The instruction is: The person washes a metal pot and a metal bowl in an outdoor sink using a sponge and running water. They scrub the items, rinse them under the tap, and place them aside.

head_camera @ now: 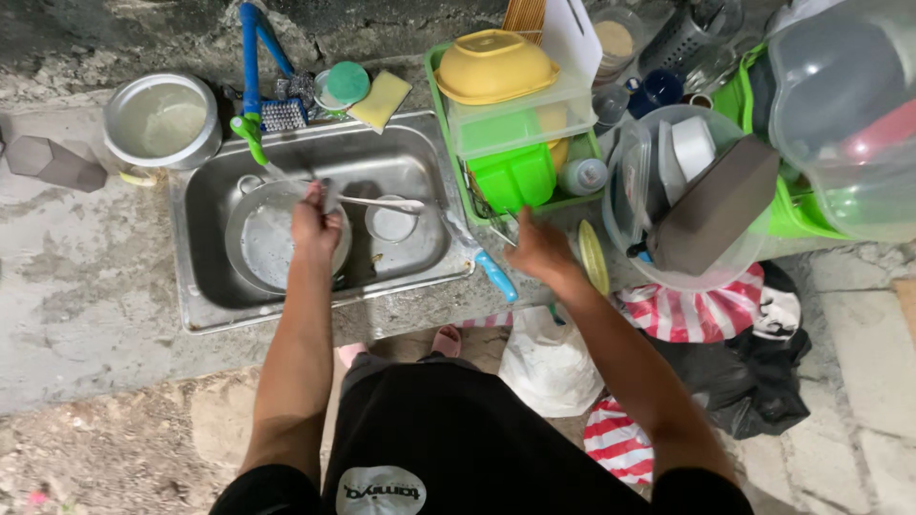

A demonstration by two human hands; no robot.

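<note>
Steel sink (215, 286): our left hand (315, 224) grips a ladle (382, 202) over the pan (262, 243); our right hand (539, 250), grip unclear, reaches the green rack (448, 133). Rinsing seems underway; racking the ladle likely follows.

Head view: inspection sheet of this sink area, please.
Surface: rough concrete counter around a steel sink.
Job's things: long spoon over the sink; steel pan and small bowl inside it.
Clutter: green dish rack with yellow bowl, clear tub, steel pot, sponge.
Hands: left hand grips the spoon; right hand reaches at the rack edge, grasp unclear.
Cables: nothing seen.
Surroundings: striped bags and stone floor.
</note>
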